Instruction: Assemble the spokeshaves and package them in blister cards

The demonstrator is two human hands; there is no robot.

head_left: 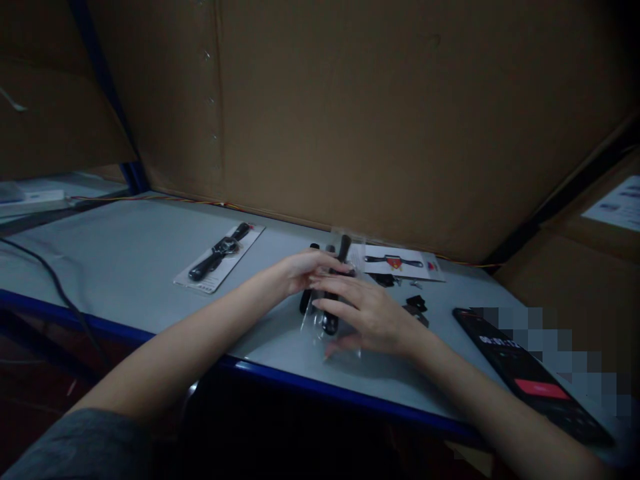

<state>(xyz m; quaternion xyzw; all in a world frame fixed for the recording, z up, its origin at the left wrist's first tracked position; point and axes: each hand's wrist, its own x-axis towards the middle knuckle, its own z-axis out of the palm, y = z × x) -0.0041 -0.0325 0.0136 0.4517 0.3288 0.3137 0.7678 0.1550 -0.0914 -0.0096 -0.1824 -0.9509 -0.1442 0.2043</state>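
Note:
A black two-handled tool, apparently a spokeshave [330, 321], lies on the table in clear plastic [311, 320], its upper handle pointing away from me. My left hand [306, 268] is curled over its middle from the left. From the right, my right hand [371, 312] grips across the tool and plastic, fingers bent over it and thumb low near the front end. The hands overlap at the tool's middle, hiding most of it. Another black elongated part [305, 301] shows just left of the tool, partly under my left hand.
A packaged spokeshave [223, 250] on a white card lies at the left. A printed card [407, 262] lies behind my right hand, with small black parts [416, 303] nearer. A phone [525, 367] showing a timer lies at the right. Cardboard [350, 120] walls the back; a cable [50, 273] crosses the left.

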